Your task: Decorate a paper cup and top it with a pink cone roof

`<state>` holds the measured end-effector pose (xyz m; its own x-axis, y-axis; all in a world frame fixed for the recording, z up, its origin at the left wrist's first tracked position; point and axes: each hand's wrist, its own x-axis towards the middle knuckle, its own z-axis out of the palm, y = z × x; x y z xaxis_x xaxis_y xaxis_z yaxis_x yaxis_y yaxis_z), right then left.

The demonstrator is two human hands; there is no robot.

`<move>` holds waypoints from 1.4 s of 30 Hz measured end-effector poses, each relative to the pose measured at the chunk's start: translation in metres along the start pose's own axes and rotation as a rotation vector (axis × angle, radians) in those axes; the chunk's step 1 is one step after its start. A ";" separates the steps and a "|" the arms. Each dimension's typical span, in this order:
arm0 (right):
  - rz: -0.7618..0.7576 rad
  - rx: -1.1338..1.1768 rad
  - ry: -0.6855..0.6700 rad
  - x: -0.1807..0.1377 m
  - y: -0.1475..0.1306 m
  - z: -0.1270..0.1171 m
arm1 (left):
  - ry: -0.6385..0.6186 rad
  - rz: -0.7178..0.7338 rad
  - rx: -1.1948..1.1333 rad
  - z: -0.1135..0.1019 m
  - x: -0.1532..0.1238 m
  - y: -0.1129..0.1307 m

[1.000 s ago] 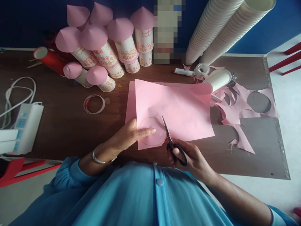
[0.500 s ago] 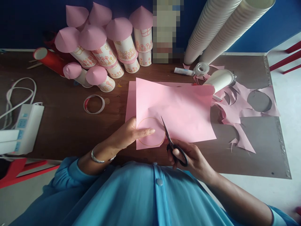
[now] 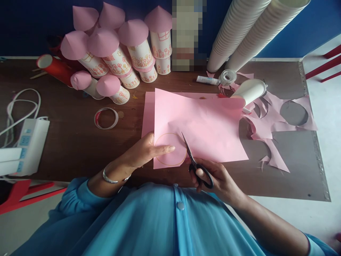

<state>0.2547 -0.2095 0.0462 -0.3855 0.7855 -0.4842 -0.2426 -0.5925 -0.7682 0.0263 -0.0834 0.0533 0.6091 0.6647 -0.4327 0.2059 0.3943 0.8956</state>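
Observation:
A pink paper sheet (image 3: 202, 128) lies on the brown table (image 3: 71, 142), with a circle (image 3: 170, 149) drawn near its front left corner. My left hand (image 3: 145, 151) grips that corner, thumb underneath and fingers lying over the circle. My right hand (image 3: 213, 177) holds black-handled scissors (image 3: 195, 163). Their blades are closed into the paper along the circle's right edge. A second pink sheet (image 3: 147, 113) shows beneath the first.
Paper cups with pink cone roofs (image 3: 117, 57) cluster at the back left, beside a red tube (image 3: 53, 67). Tall cup stacks (image 3: 247, 32) lean at the back right. A tape ring (image 3: 106, 118), glue stick (image 3: 207, 80), tape roll (image 3: 228, 76), lying cup (image 3: 249, 90), pink scraps (image 3: 274, 124), power strip (image 3: 29, 142).
The pink sheet has turned slightly, its right edge swinging outward and towards me. The scissors have crept a little further along the circle's right edge. My left hand stays put.

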 end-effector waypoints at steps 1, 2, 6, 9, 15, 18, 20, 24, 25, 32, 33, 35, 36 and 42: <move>0.003 0.007 0.002 0.000 0.001 0.000 | 0.001 -0.002 0.004 0.000 0.000 0.000; 0.010 0.014 0.005 0.000 0.001 -0.001 | 0.003 -0.002 0.007 -0.001 0.000 0.000; 0.023 0.016 0.022 0.000 0.003 -0.001 | 0.004 -0.002 0.018 -0.002 0.000 0.000; 0.029 0.013 0.031 0.000 0.004 -0.001 | 0.010 -0.009 0.017 -0.001 0.000 0.000; 0.045 0.040 0.039 0.000 0.003 -0.001 | 0.031 -0.020 -0.001 0.001 0.000 0.002; 0.030 0.026 0.000 0.000 0.002 -0.002 | 0.013 -0.018 0.002 0.002 0.001 0.003; 0.024 0.020 -0.031 -0.001 0.002 -0.004 | 0.011 -0.018 0.004 0.001 0.002 0.003; 0.094 0.039 -0.037 -0.006 0.000 -0.009 | 0.081 -0.015 -0.003 -0.002 0.005 0.005; 0.120 0.027 -0.033 -0.008 -0.002 -0.011 | 0.089 -0.008 -0.015 -0.002 0.006 0.006; 0.138 -0.096 -0.031 -0.003 -0.025 -0.016 | 0.029 -0.031 -0.114 -0.004 0.009 0.009; 0.127 -0.103 -0.040 -0.001 -0.027 -0.015 | 0.019 -0.039 -0.114 -0.004 0.009 0.010; 0.114 -0.114 -0.066 0.001 -0.031 -0.014 | -0.002 -0.032 -0.120 -0.004 0.008 0.011; 0.105 -0.120 -0.078 0.002 -0.032 -0.013 | -0.013 -0.020 -0.125 -0.004 0.007 0.011; 0.028 -0.168 -0.082 0.005 -0.035 -0.013 | -0.034 0.001 -0.156 -0.003 0.005 0.014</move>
<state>0.2727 -0.1822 0.0651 -0.4631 0.7481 -0.4754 -0.0813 -0.5699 -0.8177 0.0297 -0.0723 0.0628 0.6356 0.6441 -0.4256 0.0857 0.4890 0.8681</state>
